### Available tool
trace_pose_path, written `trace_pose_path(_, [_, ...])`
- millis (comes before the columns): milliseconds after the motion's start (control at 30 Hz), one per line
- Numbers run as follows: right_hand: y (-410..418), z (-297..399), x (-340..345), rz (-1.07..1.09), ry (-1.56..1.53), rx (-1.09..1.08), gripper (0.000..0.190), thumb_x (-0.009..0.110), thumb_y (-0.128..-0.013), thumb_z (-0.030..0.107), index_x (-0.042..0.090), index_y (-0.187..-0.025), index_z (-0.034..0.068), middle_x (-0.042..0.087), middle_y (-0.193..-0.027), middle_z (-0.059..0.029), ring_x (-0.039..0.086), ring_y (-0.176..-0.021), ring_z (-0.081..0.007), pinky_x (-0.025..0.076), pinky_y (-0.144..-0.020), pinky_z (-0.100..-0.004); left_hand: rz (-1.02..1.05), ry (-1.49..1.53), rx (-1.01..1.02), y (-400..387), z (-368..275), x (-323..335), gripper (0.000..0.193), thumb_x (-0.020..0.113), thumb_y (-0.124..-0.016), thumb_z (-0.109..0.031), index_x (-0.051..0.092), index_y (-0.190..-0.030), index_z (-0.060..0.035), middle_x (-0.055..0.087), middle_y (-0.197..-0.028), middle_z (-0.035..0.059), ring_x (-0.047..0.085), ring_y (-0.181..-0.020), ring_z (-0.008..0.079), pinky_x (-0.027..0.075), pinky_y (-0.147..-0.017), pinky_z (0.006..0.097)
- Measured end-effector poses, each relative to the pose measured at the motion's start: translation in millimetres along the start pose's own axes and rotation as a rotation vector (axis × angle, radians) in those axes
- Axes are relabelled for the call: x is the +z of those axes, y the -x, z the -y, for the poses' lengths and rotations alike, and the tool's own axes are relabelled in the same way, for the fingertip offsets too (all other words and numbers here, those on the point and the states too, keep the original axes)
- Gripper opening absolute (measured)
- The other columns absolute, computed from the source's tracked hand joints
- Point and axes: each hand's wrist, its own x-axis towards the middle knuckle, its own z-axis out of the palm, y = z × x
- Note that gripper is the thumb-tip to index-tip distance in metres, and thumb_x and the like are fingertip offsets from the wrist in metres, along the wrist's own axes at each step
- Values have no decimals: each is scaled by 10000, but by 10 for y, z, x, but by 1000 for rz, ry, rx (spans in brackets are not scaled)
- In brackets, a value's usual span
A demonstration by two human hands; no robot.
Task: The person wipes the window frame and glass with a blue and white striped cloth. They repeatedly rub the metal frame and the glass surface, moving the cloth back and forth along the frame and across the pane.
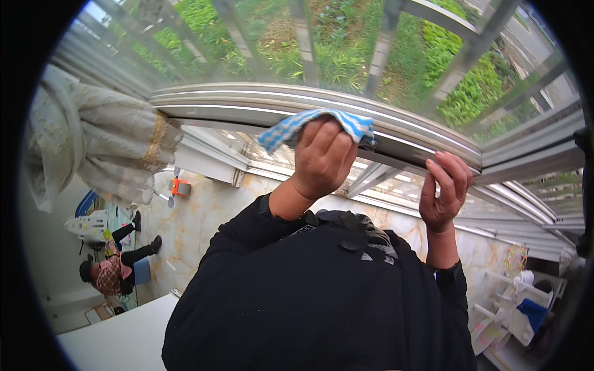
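My left hand (320, 160) grips a crumpled blue-and-white patterned cloth (290, 127). The cloth lies against the metal rail of the window frame (222, 111), partly hidden behind my fingers. Farther right along the same frame is my right hand (443, 192), holding nothing, its fingers bent and a little apart. Its fingertips are at the rail's inner edge; whether they touch it I cannot tell. Behind the rail stands the window glass (274, 51).
A gathered curtain (106, 125) hangs at the left. Below are a marble-patterned floor (204, 204) and an orange-and-grey object (180, 187). A seated person (116, 269) is at lower left, beside a white surface (125, 329). A white rack (515, 297) with items stands at right.
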Motion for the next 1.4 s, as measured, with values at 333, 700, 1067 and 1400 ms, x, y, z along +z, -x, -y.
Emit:
trace_pose_path(333, [116, -91, -555, -120, 46, 154, 222, 607, -857, -45, 666, -1059, 24, 655, -1127, -126, 602, -1040, -297, 474, -934, -394, 148, 218, 414, -410, -1041, 1049, 246, 609, -841, -159, 664, -1048, -37, 609, -1060, 73, 588, -998, 236, 469, -872, 337])
trace_pose_path(700, [51, -85, -425, -8, -27, 152, 249, 640, -818, -79, 676, -1033, 41, 683, -1028, -118, 633, -942, -286, 492, -871, -378, -198, -60, -19, -227, -272, 172, 197, 746, -785, -61, 698, -970, -109, 570, -904, 50, 513, -842, 254, 385, -762, 404])
trace_pose_path(1067, [-96, -30, 301, -46, 109, -127, 294, 733, -788, -2, 705, -1047, 135, 671, -1068, -26, 568, -993, -221, 419, -873, -323, -240, -239, -143, 29, 316, -316, 162, 715, -805, -31, 662, -954, -67, 548, -854, 86, 514, -826, 287, 392, -764, 419])
trace_pose_path(1400, [-35, -11, 361, -56, 193, -123, 309, 711, -829, -37, 702, -1093, 122, 636, -1051, -27, 562, -991, -222, 435, -888, -338, -70, -144, 11, 41, 252, -183, 162, 668, -828, -153, 692, -984, -119, 534, -917, 56, 532, -919, 264, 425, -851, 421])
